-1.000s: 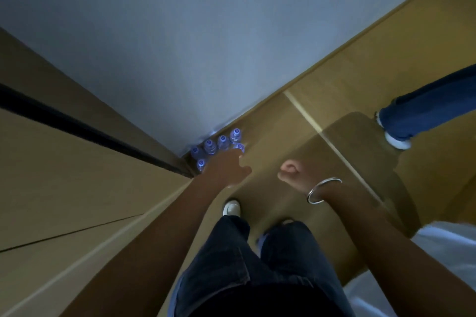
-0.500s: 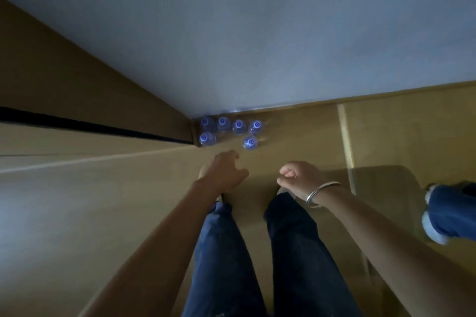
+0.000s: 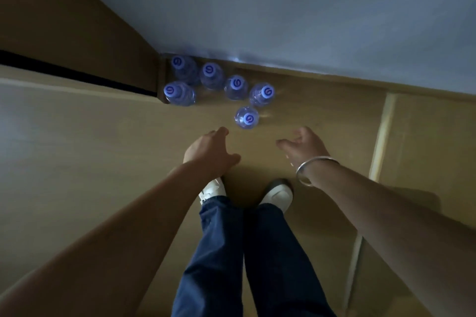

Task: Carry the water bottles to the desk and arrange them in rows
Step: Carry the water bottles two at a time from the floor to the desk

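Several clear water bottles with blue caps stand upright on the wooden floor in the corner by the wall. The nearest bottle (image 3: 246, 117) stands alone in front of the others. Behind it, a row runs from a bottle (image 3: 262, 94) on the right to a bottle (image 3: 182, 67) deep in the corner, with one more bottle (image 3: 178, 93) at the left. My left hand (image 3: 210, 153) reaches down, fingers spread, just short of the nearest bottle. My right hand (image 3: 302, 145), with a metal bangle at the wrist, hangs open to the right of it. Neither hand touches a bottle.
A wooden cabinet side (image 3: 77, 33) with a dark gap stands on the left, right against the bottles. The grey wall (image 3: 283, 8) closes the far side. My feet in white shoes (image 3: 277, 194) stand on the floor just behind my hands.
The view has dropped closer to the bottles. Both hands have gone forward and down towards them. My right hand has uncurled from a fist into an open hand.
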The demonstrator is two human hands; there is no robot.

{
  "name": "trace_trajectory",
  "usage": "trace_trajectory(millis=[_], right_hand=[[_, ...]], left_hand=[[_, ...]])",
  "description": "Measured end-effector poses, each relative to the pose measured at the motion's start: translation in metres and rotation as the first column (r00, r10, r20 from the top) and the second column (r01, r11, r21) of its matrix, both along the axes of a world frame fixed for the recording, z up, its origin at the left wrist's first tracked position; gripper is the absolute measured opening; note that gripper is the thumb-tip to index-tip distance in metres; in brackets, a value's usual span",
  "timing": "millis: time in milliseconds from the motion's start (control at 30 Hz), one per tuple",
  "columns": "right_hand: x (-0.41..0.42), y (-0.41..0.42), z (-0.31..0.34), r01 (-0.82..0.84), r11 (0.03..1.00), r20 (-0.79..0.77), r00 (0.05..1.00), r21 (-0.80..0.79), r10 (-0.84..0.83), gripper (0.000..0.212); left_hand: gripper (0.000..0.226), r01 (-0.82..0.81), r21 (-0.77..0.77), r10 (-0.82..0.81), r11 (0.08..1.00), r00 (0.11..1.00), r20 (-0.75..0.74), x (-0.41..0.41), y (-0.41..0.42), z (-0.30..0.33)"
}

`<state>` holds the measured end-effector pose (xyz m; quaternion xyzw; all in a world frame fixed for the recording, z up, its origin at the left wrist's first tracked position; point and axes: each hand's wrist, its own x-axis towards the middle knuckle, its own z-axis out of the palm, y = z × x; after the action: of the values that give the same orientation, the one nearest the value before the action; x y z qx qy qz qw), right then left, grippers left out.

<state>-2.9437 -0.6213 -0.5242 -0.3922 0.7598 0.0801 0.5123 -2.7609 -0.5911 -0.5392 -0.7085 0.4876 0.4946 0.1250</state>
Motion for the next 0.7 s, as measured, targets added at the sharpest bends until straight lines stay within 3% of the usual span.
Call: trace_trajectory(millis=[333, 533, 700], right_hand=[[0.006, -0.049, -0.163, -0.082, 0.984, -0.013, 0.997, -0.159, 0.081, 0.067], [0.021, -0.072, -0.212, 0.130, 0.967, 0.137, 0.985, -0.220, -0.101, 0.073], [0.027, -0.086, -0.226, -0.037, 0.963, 0.039, 0.998, -0.268, 0.049, 0.068]], left_hand=[[0.084, 0.035, -0.138, -0.039, 0.990, 0.999, -0.030, -0.019, -0.014, -0.143], [0.097, -0.047, -0.189, 0.026, 0.981, 0.993, -0.114, -0.031, -0.029, -0.186], [0.085, -0.111, -0.239, 0.066, 0.965, 0.980, -0.187, -0.040, -0.035, -0.200]])
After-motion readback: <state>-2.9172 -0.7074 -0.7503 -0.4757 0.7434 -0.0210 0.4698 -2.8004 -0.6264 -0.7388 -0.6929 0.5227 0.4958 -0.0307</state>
